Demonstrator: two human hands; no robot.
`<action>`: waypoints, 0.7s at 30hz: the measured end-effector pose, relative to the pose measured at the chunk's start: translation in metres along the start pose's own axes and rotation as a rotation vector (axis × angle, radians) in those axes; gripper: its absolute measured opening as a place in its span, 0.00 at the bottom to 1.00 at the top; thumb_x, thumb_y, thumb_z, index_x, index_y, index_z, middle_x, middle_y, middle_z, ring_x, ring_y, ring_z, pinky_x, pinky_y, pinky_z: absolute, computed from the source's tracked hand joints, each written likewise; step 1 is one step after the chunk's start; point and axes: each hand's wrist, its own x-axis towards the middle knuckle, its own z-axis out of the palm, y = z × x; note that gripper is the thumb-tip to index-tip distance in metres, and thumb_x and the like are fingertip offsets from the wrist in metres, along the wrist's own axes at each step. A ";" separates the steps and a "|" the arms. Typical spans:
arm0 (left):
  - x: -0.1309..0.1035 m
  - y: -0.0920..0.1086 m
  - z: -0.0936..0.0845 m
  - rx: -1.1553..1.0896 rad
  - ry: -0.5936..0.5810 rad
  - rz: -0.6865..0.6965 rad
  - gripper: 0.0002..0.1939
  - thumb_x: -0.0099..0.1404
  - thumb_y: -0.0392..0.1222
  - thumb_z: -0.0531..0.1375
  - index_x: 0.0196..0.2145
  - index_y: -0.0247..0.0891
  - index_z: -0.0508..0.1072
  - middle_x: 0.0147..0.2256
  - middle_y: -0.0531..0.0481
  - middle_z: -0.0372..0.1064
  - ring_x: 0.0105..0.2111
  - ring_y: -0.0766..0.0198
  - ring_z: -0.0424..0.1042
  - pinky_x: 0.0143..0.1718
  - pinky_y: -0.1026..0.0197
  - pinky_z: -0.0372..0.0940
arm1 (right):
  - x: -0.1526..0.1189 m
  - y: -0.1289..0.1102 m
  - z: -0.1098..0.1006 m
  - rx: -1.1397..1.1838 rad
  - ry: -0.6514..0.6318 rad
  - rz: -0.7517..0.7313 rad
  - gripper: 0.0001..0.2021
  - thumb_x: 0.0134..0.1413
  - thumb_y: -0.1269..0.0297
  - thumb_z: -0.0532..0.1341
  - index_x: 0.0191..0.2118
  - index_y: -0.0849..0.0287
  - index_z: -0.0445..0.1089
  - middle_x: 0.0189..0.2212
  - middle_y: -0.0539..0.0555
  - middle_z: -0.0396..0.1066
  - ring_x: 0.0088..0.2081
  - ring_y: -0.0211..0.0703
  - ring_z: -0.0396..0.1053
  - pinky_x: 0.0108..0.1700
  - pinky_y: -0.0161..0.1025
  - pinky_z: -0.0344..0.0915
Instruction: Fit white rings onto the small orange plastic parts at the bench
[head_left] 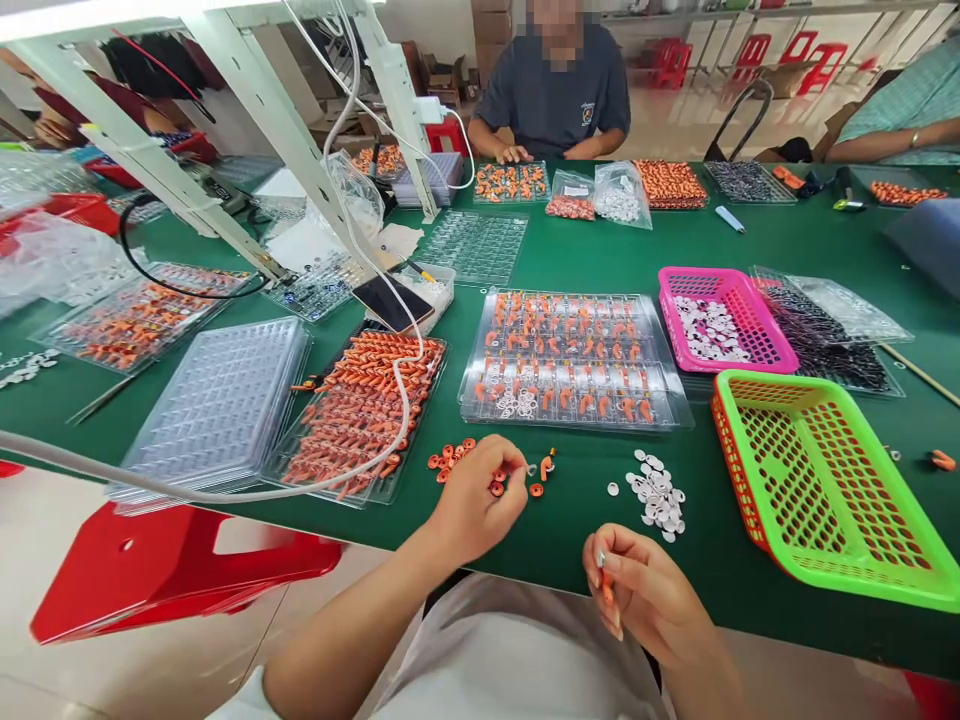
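My left hand [484, 495] is over the green table beside a small pile of orange round pieces [450, 455]. Its thumb and index finger pinch a small pale ring [532, 469]. A curved orange part [547, 466] lies just right of it, above a loose orange disc [536, 490]. My right hand [637, 590], near the table's front edge, has its fingers closed on a small orange part [607, 590] with a pale tip. Behind that hand lies a heap of white discs [660, 495]. Clear trays [570, 360] with rows of orange parts stand farther back.
A green basket [847, 490] and a pink basket [727, 320] of white pieces stand right. Left are a tray of orange parts [360, 410], stacked clear trays [217, 400] and a white cable [405, 400]. A person [559, 95] sits opposite.
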 end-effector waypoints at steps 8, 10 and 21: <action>0.086 -0.037 -0.024 0.583 -0.009 0.219 0.05 0.61 0.32 0.54 0.31 0.36 0.69 0.32 0.44 0.70 0.35 0.57 0.70 0.38 0.56 0.66 | -0.001 0.004 0.004 -0.147 0.071 -0.111 0.12 0.54 0.58 0.67 0.31 0.61 0.69 0.25 0.49 0.66 0.21 0.32 0.64 0.21 0.29 0.63; 0.105 -0.048 -0.024 0.660 -0.151 0.256 0.07 0.58 0.29 0.54 0.29 0.36 0.71 0.31 0.43 0.72 0.36 0.53 0.70 0.38 0.54 0.67 | -0.002 0.007 0.002 -0.204 0.062 -0.109 0.12 0.55 0.58 0.67 0.31 0.61 0.68 0.25 0.49 0.66 0.22 0.33 0.65 0.22 0.30 0.64; 0.056 0.010 0.026 0.410 -0.335 0.418 0.12 0.70 0.41 0.56 0.47 0.35 0.74 0.41 0.42 0.74 0.40 0.54 0.70 0.42 0.52 0.67 | -0.016 0.004 -0.015 -0.338 -0.027 -0.116 0.14 0.56 0.57 0.66 0.31 0.62 0.66 0.27 0.49 0.66 0.23 0.34 0.68 0.25 0.32 0.64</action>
